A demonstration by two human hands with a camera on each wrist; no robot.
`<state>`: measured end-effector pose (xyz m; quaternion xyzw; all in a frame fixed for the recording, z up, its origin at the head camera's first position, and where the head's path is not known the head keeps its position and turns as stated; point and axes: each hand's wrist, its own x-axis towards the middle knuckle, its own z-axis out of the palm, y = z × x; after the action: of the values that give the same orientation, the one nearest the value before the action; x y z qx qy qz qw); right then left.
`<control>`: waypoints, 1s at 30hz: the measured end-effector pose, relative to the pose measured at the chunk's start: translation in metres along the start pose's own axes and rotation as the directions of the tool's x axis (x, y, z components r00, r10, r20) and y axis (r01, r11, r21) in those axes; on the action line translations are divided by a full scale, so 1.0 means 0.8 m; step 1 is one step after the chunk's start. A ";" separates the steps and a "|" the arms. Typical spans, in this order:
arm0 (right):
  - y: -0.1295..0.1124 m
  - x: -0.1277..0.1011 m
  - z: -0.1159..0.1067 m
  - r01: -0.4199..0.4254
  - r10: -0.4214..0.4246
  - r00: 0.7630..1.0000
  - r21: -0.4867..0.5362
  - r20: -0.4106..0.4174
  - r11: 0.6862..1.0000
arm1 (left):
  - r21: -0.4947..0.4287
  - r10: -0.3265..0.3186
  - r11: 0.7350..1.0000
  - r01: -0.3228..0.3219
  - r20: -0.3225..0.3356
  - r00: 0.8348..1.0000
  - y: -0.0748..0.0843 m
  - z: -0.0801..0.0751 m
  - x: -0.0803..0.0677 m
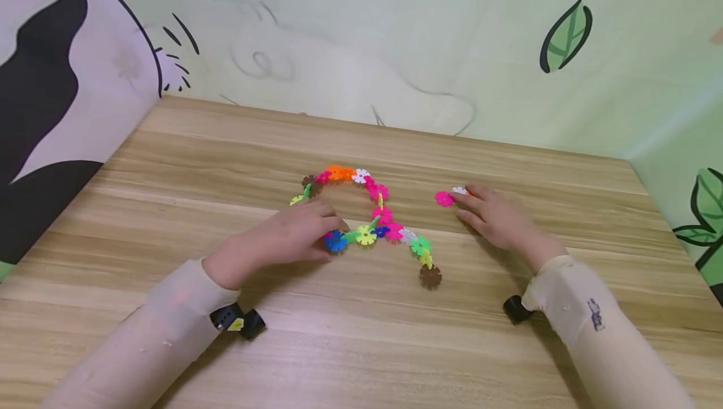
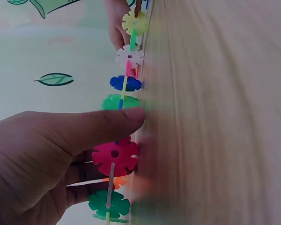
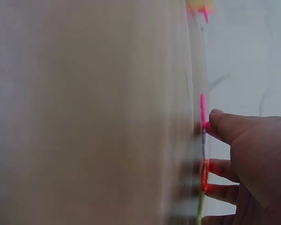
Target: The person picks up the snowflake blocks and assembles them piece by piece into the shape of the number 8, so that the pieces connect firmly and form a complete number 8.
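Note:
A chain of colourful interlocking snowflake discs (image 1: 366,235) lies on the table as a loop with a tail running down to the right. Over the loop's left side, my left hand (image 1: 285,233) has its thumb on the near side and fingers on the far side. In the left wrist view, a pink disc (image 2: 114,157) stands between thumb and fingers; part of the chain is hidden. At the right, my right hand (image 1: 497,214) touches a shorter row with a pink disc (image 1: 444,199) and a white disc (image 1: 460,191). Orange discs (image 3: 205,176) show at its fingertips in the right wrist view.
The wooden table (image 1: 361,346) meets a painted wall (image 1: 339,51) along its back edge. Wall panels also close in the left and right sides. A brown disc (image 1: 430,276) ends the chain's tail, between the two hands.

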<state>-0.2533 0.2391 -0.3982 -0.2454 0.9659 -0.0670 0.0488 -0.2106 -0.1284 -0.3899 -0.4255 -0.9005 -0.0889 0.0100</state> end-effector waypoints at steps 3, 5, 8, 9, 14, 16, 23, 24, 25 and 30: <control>-0.012 -0.018 0.002 0.042 -0.042 0.999 0.023 -0.014 0.999 | -0.030 0.017 0.999 -0.018 -0.008 1.000 0.000 0.002 0.000; -0.018 -0.031 0.004 0.053 -0.052 0.998 0.047 -0.022 0.997 | -0.050 0.017 0.999 -0.018 -0.006 1.000 0.001 0.003 0.002; -0.023 -0.050 0.007 0.041 -0.038 0.999 0.063 -0.034 0.997 | -0.060 0.016 0.998 -0.016 -0.007 1.000 0.006 0.005 0.004; -0.024 -0.055 0.007 0.039 -0.036 0.998 0.064 -0.042 0.997 | -0.054 0.019 0.998 -0.019 -0.011 1.000 0.008 0.006 0.005; -0.029 -0.065 0.009 0.049 -0.044 0.994 0.057 -0.101 0.997 | -0.011 0.046 0.999 -0.047 -0.040 0.998 0.017 0.014 0.010; -0.031 -0.062 0.010 0.062 -0.054 0.990 0.057 -0.128 0.996 | -0.001 0.053 0.999 -0.053 -0.046 0.998 0.021 0.016 0.013; -0.035 -0.051 0.017 0.139 -0.139 0.962 -0.016 -0.233 0.990 | -0.011 0.039 0.999 -0.040 -0.043 0.998 0.035 0.017 0.021; -0.036 -0.050 0.017 0.139 -0.142 0.959 -0.031 -0.244 0.990 | -0.013 0.026 1.000 -0.026 -0.046 0.999 0.037 0.017 0.022; -0.037 -0.050 0.018 0.137 -0.145 0.957 -0.048 -0.252 0.989 | -0.020 0.004 1.000 -0.005 -0.047 0.999 0.039 0.017 0.024; -0.042 -0.048 0.020 0.167 -0.195 0.944 -0.123 -0.267 0.978 | -0.075 -0.128 0.990 0.123 -0.064 0.990 0.046 0.015 0.032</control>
<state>-0.2023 0.2267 -0.4063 -0.3235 0.9385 -0.0574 -0.1058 -0.1981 -0.0842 -0.3937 -0.3650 -0.9208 -0.1358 0.0200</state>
